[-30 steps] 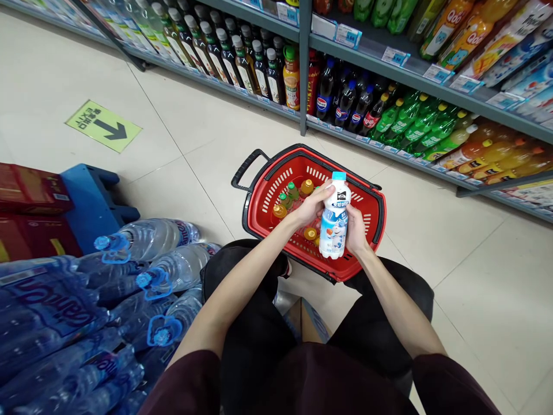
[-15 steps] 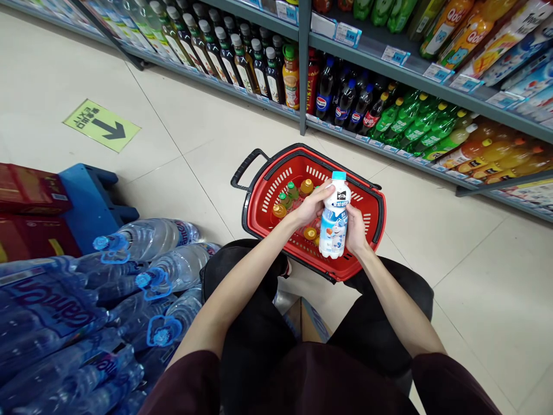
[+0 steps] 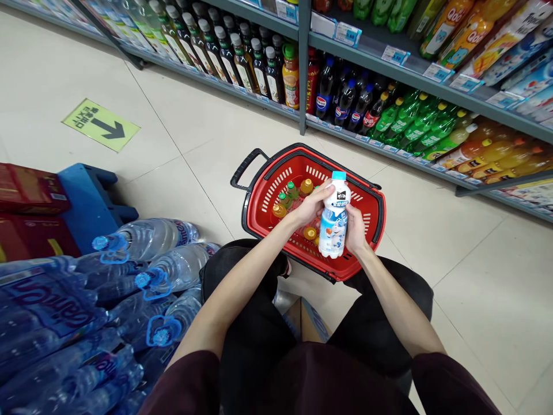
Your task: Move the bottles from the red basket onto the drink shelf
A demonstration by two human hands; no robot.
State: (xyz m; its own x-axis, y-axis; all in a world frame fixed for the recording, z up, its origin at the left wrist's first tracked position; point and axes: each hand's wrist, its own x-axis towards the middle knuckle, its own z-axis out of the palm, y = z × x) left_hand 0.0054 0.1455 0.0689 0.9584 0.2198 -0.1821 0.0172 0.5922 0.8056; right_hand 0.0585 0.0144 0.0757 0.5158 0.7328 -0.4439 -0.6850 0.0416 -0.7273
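A white and blue plastic drink bottle (image 3: 333, 230) with a light-blue cap is held between both hands above a red shopping basket. My left hand (image 3: 314, 204) is closed on its upper left side, near the shoulder. On the bottle's right side my right hand (image 3: 356, 227) grips it, fingers partly hidden behind. The label faces up towards me. Below, the red shopping basket (image 3: 270, 178) with black rim holds several bottles with orange and green caps. One orange-capped bottle (image 3: 306, 185) stands near its far side; others are partly covered by my left hand.
Shelves (image 3: 380, 57) of bottled drinks and dark sauce-like bottles run along the far side. At the left lie several large water bottles (image 3: 151, 239), beside a blue pallet (image 3: 93, 190) and red boxes (image 3: 32, 190). A yellow-green arrow sign (image 3: 101, 125) is on the tiled floor. A cardboard box (image 3: 307, 323) sits between my legs.
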